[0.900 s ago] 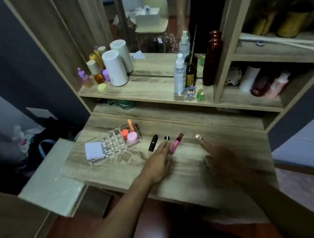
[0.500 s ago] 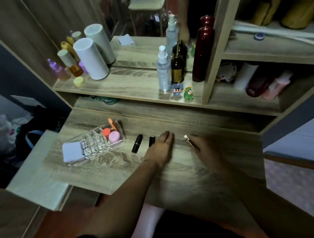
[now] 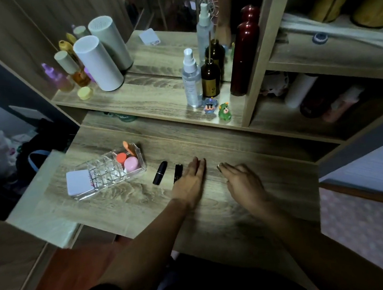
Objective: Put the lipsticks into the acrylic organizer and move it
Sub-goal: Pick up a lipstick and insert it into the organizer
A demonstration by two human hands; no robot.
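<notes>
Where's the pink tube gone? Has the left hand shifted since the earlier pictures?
Yes. The left hand has slid rightward and forward, judged against the short black lipstick, and now lies where the pink tube was.

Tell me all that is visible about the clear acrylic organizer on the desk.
The acrylic organizer is a clear, hard-looking plastic box, divided by a grid of small compartments. It stands upright on the wooden desk, at the left, turned slightly askew. Most cells look empty. At its right end stand a pink-capped item, an orange-capped one and a slanted orange stick. A pale square compact is at its left end. Neither hand touches it; a black lipstick lies apart on its right.
</notes>
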